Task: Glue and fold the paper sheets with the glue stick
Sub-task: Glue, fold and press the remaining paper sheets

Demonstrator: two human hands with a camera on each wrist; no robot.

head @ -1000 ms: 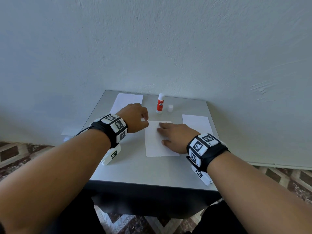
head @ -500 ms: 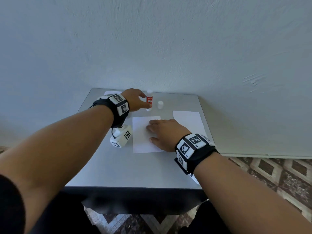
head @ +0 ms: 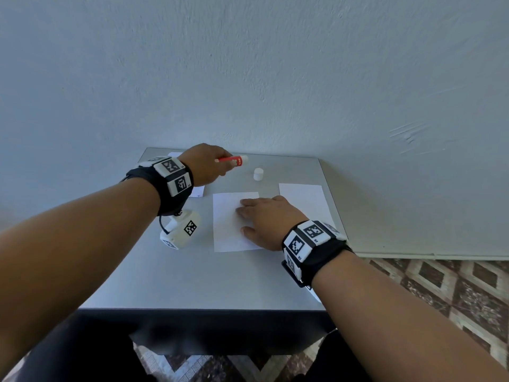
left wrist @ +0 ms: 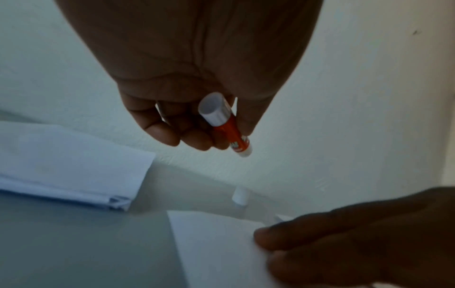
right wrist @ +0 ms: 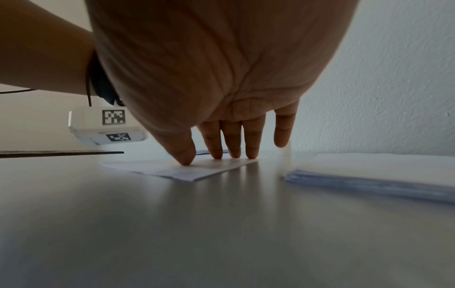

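A red and white glue stick is lifted off the table and lies nearly level in my left hand, whose fingers curl round it; its tip points right. Its white cap stands alone on the table. A white paper sheet lies in the middle of the grey table. My right hand presses flat on the sheet's right half with straight fingers.
A stack of white sheets lies at the right edge of the table. A folded pile of paper sits at the back left, mostly hidden by my left wrist. The wall rises right behind the table.
My left hand reached back from the sheet's corner to the upright glue stick, took hold of it and lifted it, tipping it sideways. My right hand stayed pressed on the sheet.
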